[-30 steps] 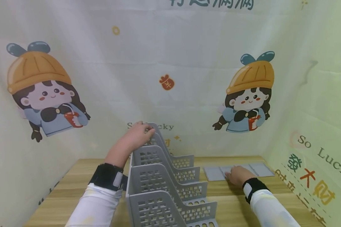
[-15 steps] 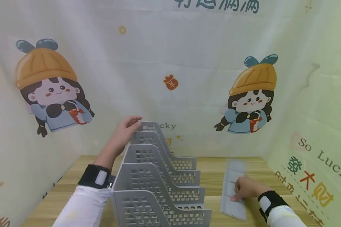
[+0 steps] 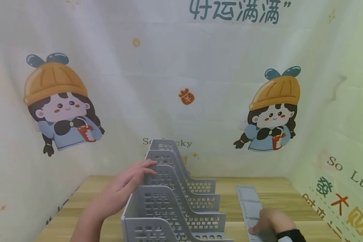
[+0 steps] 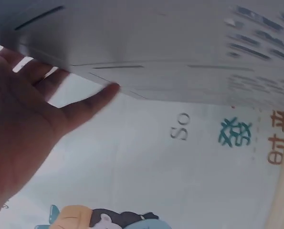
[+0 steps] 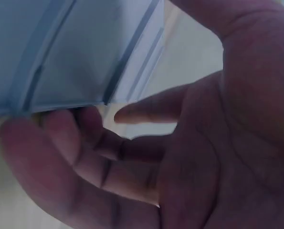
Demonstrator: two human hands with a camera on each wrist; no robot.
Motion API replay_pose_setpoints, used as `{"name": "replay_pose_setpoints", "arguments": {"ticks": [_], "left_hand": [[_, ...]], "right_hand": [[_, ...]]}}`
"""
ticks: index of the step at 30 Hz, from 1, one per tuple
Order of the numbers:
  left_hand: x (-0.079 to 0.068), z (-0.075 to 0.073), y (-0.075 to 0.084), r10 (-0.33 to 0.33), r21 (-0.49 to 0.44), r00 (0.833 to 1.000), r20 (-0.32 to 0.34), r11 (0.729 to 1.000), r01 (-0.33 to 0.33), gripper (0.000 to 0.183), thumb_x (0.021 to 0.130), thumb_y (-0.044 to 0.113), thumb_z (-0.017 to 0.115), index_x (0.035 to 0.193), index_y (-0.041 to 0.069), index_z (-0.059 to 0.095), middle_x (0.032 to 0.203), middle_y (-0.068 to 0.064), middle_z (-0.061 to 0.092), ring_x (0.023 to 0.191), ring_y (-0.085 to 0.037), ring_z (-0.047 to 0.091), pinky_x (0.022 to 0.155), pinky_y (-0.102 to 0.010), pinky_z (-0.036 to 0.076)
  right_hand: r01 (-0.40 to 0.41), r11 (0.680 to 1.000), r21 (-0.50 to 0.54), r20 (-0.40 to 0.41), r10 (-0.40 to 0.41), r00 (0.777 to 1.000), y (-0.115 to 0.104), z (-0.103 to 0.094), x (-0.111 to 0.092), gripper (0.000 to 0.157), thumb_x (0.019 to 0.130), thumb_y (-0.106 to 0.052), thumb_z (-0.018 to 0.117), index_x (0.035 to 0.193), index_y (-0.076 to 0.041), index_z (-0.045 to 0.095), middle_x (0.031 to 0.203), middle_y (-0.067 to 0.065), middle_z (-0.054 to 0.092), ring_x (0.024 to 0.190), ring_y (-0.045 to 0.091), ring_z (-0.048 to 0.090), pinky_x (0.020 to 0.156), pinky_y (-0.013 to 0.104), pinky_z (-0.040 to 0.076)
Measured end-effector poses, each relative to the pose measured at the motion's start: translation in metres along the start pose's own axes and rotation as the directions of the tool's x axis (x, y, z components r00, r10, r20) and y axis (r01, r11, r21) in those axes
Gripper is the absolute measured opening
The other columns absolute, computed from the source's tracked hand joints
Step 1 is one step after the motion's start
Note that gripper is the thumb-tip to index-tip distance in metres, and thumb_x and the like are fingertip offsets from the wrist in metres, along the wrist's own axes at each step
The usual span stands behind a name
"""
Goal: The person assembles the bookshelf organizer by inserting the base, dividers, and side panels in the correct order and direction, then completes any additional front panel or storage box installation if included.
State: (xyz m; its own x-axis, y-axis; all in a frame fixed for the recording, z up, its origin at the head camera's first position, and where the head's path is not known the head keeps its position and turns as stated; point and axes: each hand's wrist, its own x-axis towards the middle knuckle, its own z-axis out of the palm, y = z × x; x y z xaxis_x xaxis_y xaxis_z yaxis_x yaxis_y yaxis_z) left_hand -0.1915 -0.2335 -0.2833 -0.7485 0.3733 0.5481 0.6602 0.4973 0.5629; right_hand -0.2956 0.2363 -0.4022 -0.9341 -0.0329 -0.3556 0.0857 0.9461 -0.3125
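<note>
A grey plastic file holder (image 3: 167,203) with several upright perforated dividers stands in the middle of the head view. My left hand (image 3: 118,193) lies along its left rear edge, fingers stretched out over the top of a divider. In the left wrist view, a fingertip touches the holder's smooth grey back (image 4: 132,47). To the right, a flat grey ribbed panel (image 3: 249,203) lies lengthwise on the table, its near end out of the frame. My right hand (image 3: 272,222) spans the panel from above, thumb at its left side. The right wrist view shows curled fingertips against the panel's edge.
The wooden table (image 3: 230,216) carries both grey parts. A pale printed cloth (image 3: 217,101) hangs behind it and along both sides, close to the table's edges.
My right hand has turned the panel from lying crosswise to lying lengthwise and drawn it nearer. My left hand has slid from the holder's rear top corner down toward its nearer dividers.
</note>
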Motion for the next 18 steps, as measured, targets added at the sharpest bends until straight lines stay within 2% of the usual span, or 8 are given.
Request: {"name": "replay_pose_setpoints", "arguments": {"ticks": [3, 6, 8, 11, 14, 18], "left_hand": [[-0.001, 0.005, -0.001, 0.032, -0.023, 0.999, -0.008, 0.999, -0.032, 0.042, 0.117, 0.017, 0.031, 0.127, 0.021, 0.072, 0.159, 0.000, 0.055, 0.157, -0.014, 0.039, 0.121, -0.013, 0.030], [-0.001, 0.007, -0.003, 0.036, -0.068, 0.999, -0.005, 0.997, -0.036, 0.042, 0.117, 0.016, 0.030, 0.127, 0.018, 0.071, 0.160, -0.002, 0.053, 0.155, -0.003, 0.035, 0.119, -0.011, 0.028], [-0.001, 0.007, -0.004, 0.039, -0.081, 0.999, 0.001, 0.996, -0.039, 0.042, 0.117, 0.016, 0.031, 0.128, 0.019, 0.071, 0.161, -0.003, 0.053, 0.155, -0.001, 0.034, 0.119, -0.012, 0.028], [-0.002, 0.006, -0.004, 0.042, -0.090, 0.999, 0.009, 0.995, -0.041, 0.042, 0.117, 0.016, 0.031, 0.127, 0.019, 0.071, 0.161, -0.002, 0.052, 0.156, -0.001, 0.033, 0.119, -0.010, 0.026], [-0.002, 0.006, -0.003, 0.049, -0.096, 0.999, 0.012, 0.994, -0.048, 0.042, 0.117, 0.015, 0.031, 0.127, 0.019, 0.071, 0.161, -0.002, 0.052, 0.156, 0.000, 0.032, 0.119, -0.009, 0.024], [-0.002, 0.006, -0.003, 0.057, -0.098, 0.998, 0.012, 0.994, -0.055, 0.043, 0.116, 0.014, 0.030, 0.126, 0.018, 0.072, 0.161, -0.003, 0.052, 0.155, 0.000, 0.034, 0.119, -0.009, 0.025]], "right_hand": [[-0.004, 1.000, -0.011, -0.004, 0.004, 1.000, 0.003, 0.006, 0.003, 0.071, 0.086, -0.047, 0.088, 0.115, 0.014, 0.066, 0.102, 0.018, 0.070, 0.094, 0.032, 0.066, 0.094, 0.056, 0.060], [-0.002, 1.000, 0.007, 0.006, 0.002, 1.000, 0.007, 0.006, 0.007, 0.067, 0.086, -0.045, 0.088, 0.110, 0.013, 0.065, 0.095, 0.015, 0.068, 0.087, 0.028, 0.067, 0.083, 0.049, 0.064], [0.000, 1.000, 0.023, 0.025, -0.001, 1.000, 0.009, 0.004, 0.008, 0.066, 0.087, -0.043, 0.087, 0.112, 0.013, 0.064, 0.095, 0.014, 0.068, 0.086, 0.027, 0.067, 0.079, 0.045, 0.063], [0.027, 0.990, 0.135, 0.047, -0.034, 0.998, 0.012, 0.000, 0.003, 0.055, 0.092, -0.032, 0.085, 0.116, 0.012, 0.060, 0.095, 0.014, 0.067, 0.084, 0.027, 0.068, 0.075, 0.041, 0.062], [0.079, 0.955, 0.285, 0.022, -0.089, 0.996, 0.014, -0.007, -0.005, 0.047, 0.096, -0.014, 0.079, 0.125, 0.014, 0.055, 0.090, 0.013, 0.069, 0.071, 0.022, 0.068, 0.063, 0.034, 0.061], [0.228, 0.881, 0.415, -0.037, -0.234, 0.972, 0.010, -0.024, -0.013, 0.054, 0.097, -0.002, 0.066, 0.137, 0.026, 0.042, 0.085, 0.014, 0.070, 0.054, 0.012, 0.061, 0.050, 0.025, 0.058]]}}
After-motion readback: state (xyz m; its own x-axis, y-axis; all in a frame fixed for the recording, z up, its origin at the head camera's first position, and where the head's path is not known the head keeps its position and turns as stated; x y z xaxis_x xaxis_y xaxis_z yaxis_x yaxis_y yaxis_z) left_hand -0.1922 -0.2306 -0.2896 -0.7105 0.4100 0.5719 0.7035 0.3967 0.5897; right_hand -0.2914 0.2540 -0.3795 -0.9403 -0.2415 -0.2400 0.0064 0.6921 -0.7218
